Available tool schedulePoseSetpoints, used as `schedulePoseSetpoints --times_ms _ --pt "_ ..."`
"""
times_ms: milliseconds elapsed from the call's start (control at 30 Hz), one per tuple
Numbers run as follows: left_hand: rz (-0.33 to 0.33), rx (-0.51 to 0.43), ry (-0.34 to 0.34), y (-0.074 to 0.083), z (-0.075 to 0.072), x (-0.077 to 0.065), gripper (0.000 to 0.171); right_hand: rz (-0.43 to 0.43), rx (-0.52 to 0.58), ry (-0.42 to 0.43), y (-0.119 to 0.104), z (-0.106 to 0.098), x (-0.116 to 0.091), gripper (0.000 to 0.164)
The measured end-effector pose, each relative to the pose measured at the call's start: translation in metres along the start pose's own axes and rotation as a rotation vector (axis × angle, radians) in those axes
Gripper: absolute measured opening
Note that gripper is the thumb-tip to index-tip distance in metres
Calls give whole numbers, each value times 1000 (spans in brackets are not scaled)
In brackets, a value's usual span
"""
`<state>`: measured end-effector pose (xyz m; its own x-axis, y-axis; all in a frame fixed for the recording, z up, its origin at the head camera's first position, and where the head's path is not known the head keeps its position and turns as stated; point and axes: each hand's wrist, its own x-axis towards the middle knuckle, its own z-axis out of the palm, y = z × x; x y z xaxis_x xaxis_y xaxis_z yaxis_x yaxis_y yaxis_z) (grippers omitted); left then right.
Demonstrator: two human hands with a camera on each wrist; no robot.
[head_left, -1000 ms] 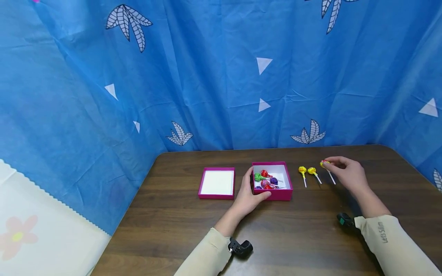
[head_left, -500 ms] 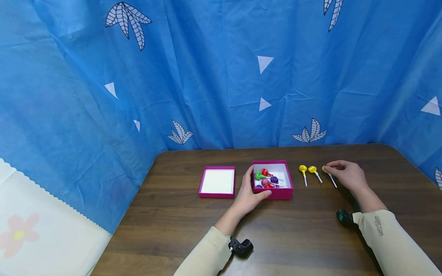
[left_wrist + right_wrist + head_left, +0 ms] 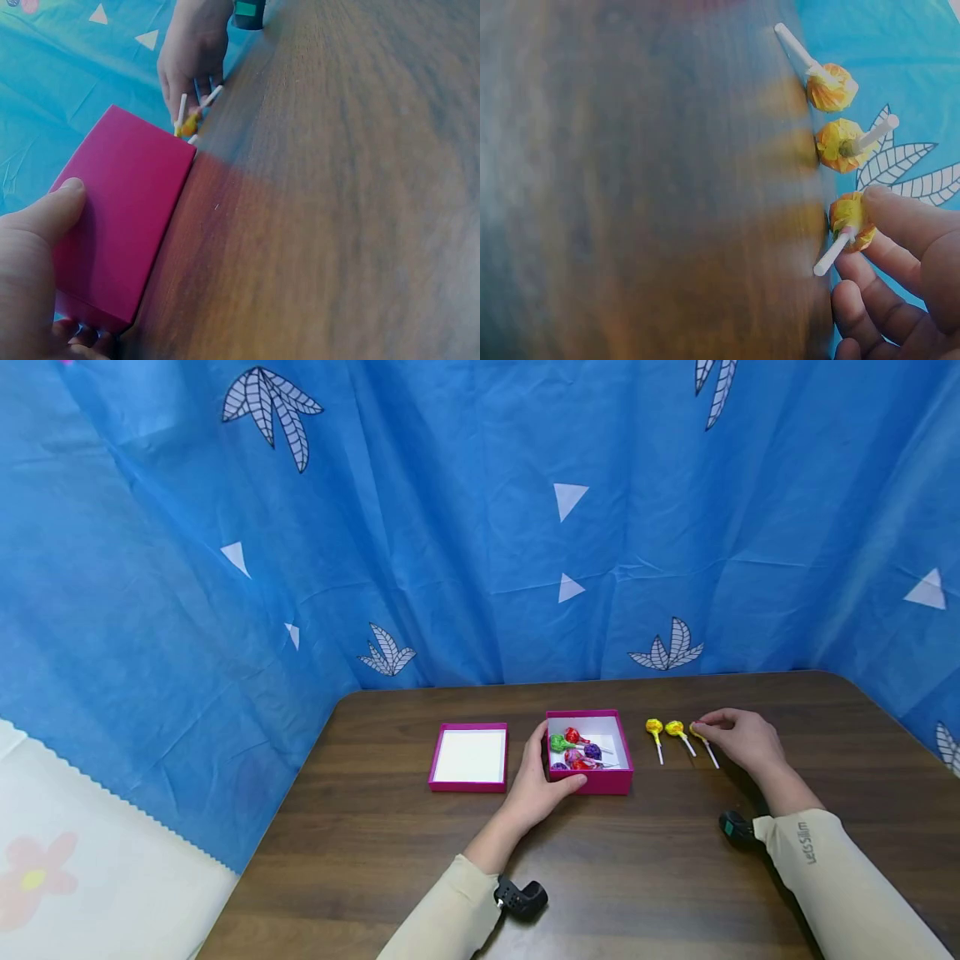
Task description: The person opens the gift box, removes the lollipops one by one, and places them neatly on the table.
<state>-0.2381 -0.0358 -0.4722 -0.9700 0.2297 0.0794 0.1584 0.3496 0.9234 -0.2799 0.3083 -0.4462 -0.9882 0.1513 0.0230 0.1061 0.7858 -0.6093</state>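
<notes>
My left hand (image 3: 534,789) grips the left near corner of an open pink box (image 3: 609,783), its thumb on the front wall. Several wrapped lollipops, among them a green one (image 3: 558,742) and a red one (image 3: 572,735), lie inside. On the right, my right hand (image 3: 744,745) pinches the head of a yellow lollipop (image 3: 847,217) between thumb and fingers; its white stick points toward me. Two more yellow lollipops, a middle one (image 3: 675,728) and a left one (image 3: 654,727), lie in a row beside it, sticks also toward me.
Left of the box lies its pink-rimmed lid (image 3: 506,768), white inside facing up. Everything stands on a brown wooden table (image 3: 637,877). A blue patterned curtain (image 3: 465,568) hangs behind the table's far edge.
My right hand has come slightly nearer and left, lowering the yellow lollipop beside the other two. The left hand and the box stay in place.
</notes>
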Motion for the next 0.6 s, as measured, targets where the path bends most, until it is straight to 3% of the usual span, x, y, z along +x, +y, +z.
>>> schedulePoseSetpoints --times_ms 600 --pt "-4 -6 3 0 1 0 98 5 -16 -14 2 0 -1 61"
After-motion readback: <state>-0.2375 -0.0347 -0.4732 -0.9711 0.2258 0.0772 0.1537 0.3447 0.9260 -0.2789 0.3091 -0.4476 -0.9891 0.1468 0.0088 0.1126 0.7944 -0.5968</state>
